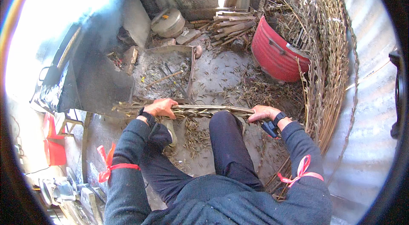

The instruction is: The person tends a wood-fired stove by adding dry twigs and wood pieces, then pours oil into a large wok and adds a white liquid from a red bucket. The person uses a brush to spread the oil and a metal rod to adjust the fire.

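A bundle of dried plant stalks point(198, 110) with pod-like leaves lies crosswise in front of me, against my raised right knee point(225, 119). My left hand point(161, 107) grips it towards its left end, where the loose stalk tips stick out past the wrist. Around the right end my right hand point(263, 113) is closed, thumb inward. Both wrists wear black bands. Beneath the bundle, fallen dry pods or leaves point(195, 134) litter the concrete floor.
Smoke rises at left over a sooty stove point(99, 78) with glowing embers point(117, 62). Ahead are an ash tray of sheet metal point(192, 75) with tongs point(179, 86), a lidded pot point(167, 24) and split firewood point(235, 24). A red drum half point(276, 55) and tall dried stalks point(330, 65) stand right.
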A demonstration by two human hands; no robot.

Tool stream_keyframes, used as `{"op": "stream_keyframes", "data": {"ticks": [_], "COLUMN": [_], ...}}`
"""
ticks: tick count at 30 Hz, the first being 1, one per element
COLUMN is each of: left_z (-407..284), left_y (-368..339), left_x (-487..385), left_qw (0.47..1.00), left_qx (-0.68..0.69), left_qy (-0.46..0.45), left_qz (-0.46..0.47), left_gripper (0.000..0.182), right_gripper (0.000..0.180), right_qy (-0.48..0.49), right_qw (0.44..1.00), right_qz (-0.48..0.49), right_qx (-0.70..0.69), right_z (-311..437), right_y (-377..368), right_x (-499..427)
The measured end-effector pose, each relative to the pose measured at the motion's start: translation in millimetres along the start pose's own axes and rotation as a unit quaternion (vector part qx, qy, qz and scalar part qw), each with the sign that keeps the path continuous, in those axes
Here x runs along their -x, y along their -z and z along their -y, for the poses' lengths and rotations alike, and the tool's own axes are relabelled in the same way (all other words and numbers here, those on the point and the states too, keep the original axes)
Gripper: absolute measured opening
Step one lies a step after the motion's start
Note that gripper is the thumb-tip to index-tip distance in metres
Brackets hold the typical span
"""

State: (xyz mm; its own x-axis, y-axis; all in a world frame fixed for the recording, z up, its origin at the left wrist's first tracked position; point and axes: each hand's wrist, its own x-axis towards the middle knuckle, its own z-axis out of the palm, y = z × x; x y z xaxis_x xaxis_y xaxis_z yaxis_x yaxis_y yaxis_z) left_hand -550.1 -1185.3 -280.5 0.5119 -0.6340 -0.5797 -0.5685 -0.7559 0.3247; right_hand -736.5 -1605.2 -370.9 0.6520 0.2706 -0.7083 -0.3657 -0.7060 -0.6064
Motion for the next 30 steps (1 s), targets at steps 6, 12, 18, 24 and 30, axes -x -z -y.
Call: {"op": "stream_keyframes", "data": {"ticks": [6,12,18,24,30], "left_z": [-42,-80,-133,-114,-67], "left_y": [-73,-32,33,1,-29], "left_x": [54,88,130,118,77], "left_qw": [0.992,0.962,0.738,0.470,0.402], "left_qx": [0.089,0.120,0.636,0.838,0.876], "left_qy": [0.051,0.105,-0.158,-0.253,-0.133], "left_qz": [-0.077,-0.223,-0.162,-0.112,-0.230], "left_gripper": [0.048,0.053,0.035,0.032,0.031], "right_gripper": [0.050,0.043,0.079,0.066,0.083], "right_qy": [0.002,0.156,0.274,0.356,0.321], "right_qw": [0.970,0.933,0.900,0.836,0.911], "right_qz": [-0.176,-0.289,-0.255,-0.310,-0.223], "right_qx": [-0.167,-0.146,-0.223,-0.279,-0.131], "right_z": [32,105,285,360,353], "right_y": [-86,-26,60,-8,-29], "right_x": [34,59,81,22,-37]}}
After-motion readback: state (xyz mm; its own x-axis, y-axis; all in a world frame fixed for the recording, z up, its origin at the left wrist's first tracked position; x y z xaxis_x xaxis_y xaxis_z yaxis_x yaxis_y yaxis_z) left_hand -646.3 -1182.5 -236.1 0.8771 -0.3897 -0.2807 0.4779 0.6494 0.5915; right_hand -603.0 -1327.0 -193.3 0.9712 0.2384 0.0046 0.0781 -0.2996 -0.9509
